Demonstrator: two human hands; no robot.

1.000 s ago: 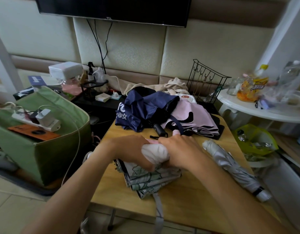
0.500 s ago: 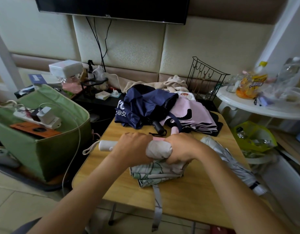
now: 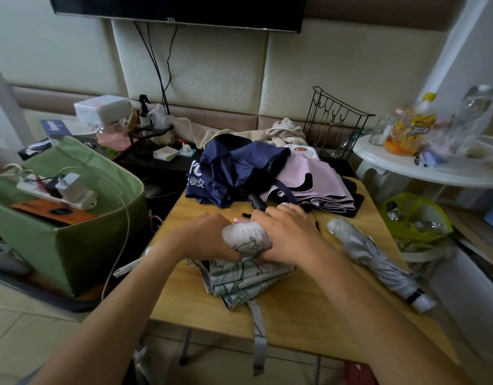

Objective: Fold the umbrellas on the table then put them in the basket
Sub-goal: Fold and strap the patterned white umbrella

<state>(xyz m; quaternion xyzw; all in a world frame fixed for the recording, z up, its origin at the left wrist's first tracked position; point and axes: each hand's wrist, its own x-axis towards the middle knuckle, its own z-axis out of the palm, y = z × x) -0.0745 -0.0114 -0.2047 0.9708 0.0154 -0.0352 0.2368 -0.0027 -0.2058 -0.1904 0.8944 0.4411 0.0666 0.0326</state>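
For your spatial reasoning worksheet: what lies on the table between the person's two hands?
In the head view, the rolled white end of the patterned umbrella sits between the left hand and the right hand, and both hands grip it.

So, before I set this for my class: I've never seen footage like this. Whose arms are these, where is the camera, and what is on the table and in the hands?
There is no machine here. A person wears a wide-angle camera on the head, so you look down along their own arms.

The left hand and right hand both grip a white patterned umbrella, pressing its canopy together on the wooden table. Its strap hangs over the near edge.

Also on the table: a grey umbrella, already rolled, to the right; a navy umbrella and a pink umbrella, both loose, at the back.

The green basket stands left of the table, with a power strip lying across it.
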